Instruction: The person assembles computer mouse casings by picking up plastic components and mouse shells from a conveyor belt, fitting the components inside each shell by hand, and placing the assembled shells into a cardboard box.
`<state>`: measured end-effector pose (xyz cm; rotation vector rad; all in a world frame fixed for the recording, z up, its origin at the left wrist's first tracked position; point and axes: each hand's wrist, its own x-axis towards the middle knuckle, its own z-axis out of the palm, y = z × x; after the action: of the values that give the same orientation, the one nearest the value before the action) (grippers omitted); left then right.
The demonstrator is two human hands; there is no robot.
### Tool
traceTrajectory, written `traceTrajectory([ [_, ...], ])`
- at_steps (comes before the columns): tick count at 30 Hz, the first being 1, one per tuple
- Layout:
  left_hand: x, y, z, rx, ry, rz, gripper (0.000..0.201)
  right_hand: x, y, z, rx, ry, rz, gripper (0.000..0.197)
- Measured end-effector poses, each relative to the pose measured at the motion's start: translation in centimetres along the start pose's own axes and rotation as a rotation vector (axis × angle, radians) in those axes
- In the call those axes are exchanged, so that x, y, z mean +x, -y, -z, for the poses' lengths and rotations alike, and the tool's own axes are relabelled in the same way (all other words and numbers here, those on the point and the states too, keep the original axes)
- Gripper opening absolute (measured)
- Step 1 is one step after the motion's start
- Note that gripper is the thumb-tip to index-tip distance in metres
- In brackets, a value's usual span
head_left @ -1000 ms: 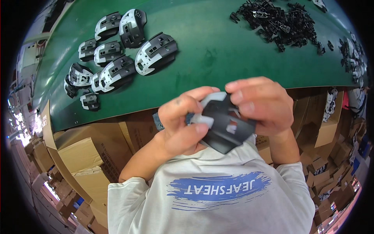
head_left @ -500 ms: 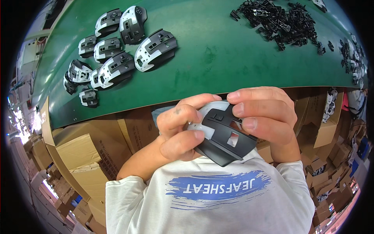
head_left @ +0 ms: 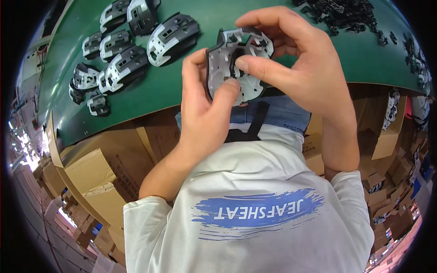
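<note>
A computer mouse shell, grey-white inside with a black rim, is held over the table's near edge with its hollow underside facing me. My left hand grips its left side, the fingers behind and the thumb tip on the inside. My right hand is closed on the far right part, the fingers curled behind its edge. The right thumb presses inside the shell by a small black plastic part. What the right fingertips touch is hidden.
Several black-and-white mouse shells lie on the green table at the left. A heap of small black plastic parts lies at the far right, with more white and black parts near the right edge. Cardboard boxes stand below the table's front edge.
The mouse shell has turned over, from its outer face showing to its hollow inside showing. Both hands have moved away from my body, and the right thumb has gone inside the shell.
</note>
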<state>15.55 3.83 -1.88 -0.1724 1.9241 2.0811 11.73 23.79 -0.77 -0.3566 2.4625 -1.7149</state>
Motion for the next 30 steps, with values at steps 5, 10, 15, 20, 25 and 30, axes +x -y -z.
traceTrajectory([
  [5, 1.2, 0.2, 0.6, -0.081, -0.02, -0.069, 0.035, 1.2, 3.6, -1.2, 0.154, -0.005, -0.222, 0.046],
  [10, 2.1, 1.2, 1.6, 0.042, -0.049, -0.191, 0.031, 0.7, 6.1, -3.0, 0.065, -0.104, -0.203, 0.063],
  [15, 1.9, 1.3, 1.3, 0.155, -0.099, -0.293, 0.032, 0.0, 1.7, -5.2, 0.015, -0.241, 0.009, 0.07],
  [20, 2.1, 1.8, 1.2, 0.417, -0.057, -0.498, 0.03, -1.1, -2.4, -7.4, -0.059, -0.435, 0.257, 0.079],
  [25, 1.7, 2.9, 1.2, 0.395, -0.064, -0.496, 0.032, -1.6, -1.8, -7.2, -0.162, -0.355, 0.191, 0.088],
  [30, 2.1, 3.1, 1.5, 0.419, -0.045, -0.494, 0.028, -1.4, -2.6, -7.3, -0.076, -0.339, 0.219, 0.089],
])
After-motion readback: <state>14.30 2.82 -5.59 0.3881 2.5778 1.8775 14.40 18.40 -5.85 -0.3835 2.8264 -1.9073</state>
